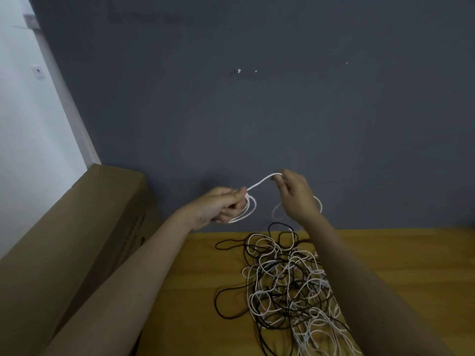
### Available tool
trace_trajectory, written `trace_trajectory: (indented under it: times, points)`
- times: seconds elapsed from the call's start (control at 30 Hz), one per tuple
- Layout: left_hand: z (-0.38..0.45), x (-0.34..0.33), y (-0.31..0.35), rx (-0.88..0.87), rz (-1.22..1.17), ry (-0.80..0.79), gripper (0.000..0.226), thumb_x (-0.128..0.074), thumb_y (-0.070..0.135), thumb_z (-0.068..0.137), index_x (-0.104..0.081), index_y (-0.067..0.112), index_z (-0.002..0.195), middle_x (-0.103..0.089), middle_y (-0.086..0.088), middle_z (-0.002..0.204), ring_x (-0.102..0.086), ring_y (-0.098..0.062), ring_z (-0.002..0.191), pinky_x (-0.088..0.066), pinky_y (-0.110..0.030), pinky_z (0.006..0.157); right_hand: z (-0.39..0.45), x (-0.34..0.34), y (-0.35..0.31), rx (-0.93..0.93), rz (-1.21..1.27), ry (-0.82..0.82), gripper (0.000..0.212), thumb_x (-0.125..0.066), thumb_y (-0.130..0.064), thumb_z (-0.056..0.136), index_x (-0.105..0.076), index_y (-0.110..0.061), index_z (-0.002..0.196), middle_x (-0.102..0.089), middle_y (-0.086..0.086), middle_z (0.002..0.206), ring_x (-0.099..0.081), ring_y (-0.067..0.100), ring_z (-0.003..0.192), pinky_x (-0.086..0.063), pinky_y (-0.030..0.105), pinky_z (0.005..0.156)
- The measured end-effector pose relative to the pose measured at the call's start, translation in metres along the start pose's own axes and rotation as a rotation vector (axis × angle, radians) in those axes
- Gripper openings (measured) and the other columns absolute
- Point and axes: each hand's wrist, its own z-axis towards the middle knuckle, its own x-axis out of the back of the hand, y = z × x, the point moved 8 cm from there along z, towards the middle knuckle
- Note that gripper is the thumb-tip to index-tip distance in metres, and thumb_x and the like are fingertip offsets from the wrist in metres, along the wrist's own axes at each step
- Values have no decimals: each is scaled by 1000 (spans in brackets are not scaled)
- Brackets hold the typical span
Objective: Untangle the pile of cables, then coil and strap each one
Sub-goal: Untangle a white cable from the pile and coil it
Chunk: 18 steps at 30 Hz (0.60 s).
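A dark grey wall [257, 98] fills most of the view, with a long cardboard box [77, 227] leaning at the left. Below lies a wooden table [398, 265] bearing the pile of cables [285, 286] — black and white strands knotted together (loops spilling toward the near edge). Raised above the pile, the left hand [218, 205] has its fingers curled round a small coil of white cable [248, 208] — the right hand [295, 195] pinches the same cable's free stretch between thumb and fingertips.
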Motion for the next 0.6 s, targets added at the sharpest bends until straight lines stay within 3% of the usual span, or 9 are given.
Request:
trace_trajectory:
  times: [0.07,0.2,0.33,0.43,0.5,0.6]
  points:
    - [-1,-5,15,-116,-252,-8,36,-44,41,94,-55,24,65,-33,9,49,-24,-4,38,-27,-14,39,-7,-27,1,-44,63,-150,36,-38,-32,102,-65,-9,105,-65,9,92,-58,26,86,-46,37,74]
    - [3,14,22,-270,-409,294,18,-40,20,99,-51,11,88,-51,4,66,-41,-5,45,-38,-16,48,-44,-84,-10,-86,84,-422,32,-37,-38,102,-60,-16,104,-65,8,92,-59,24,84,-46,36,74]
    - [8,29,2,-287,-545,517,14,-32,9,103,-46,7,100,-64,-8,99,-65,-12,65,-54,-21,65,-71,-107,-31,-95,179,-554,28,-34,-52,98,-50,-29,99,-56,-11,74,-56,-3,65,-36,20,57]
    - [14,32,-7,-285,-292,583,14,-28,11,105,-32,4,115,-53,-11,126,-64,-21,97,-52,-21,86,-75,-104,-37,-185,345,-536,44,-22,-60,96,-55,-33,108,-57,-13,86,-57,-3,73,-36,18,64]
    - [16,35,-12,-258,-55,612,19,-28,12,104,-29,3,121,-41,-11,138,-57,-21,110,-46,-25,98,-72,-96,-35,-215,448,-483,49,-17,-53,100,-59,-30,112,-51,-7,75,-49,3,66,-35,26,65]
    - [20,41,-18,-196,352,635,38,-31,21,104,-23,5,137,-31,-5,148,-51,-10,119,-39,-27,103,-71,-88,-28,-286,656,-448,56,-16,-47,103,-68,-27,110,-55,22,78,-50,33,68,-43,45,71]
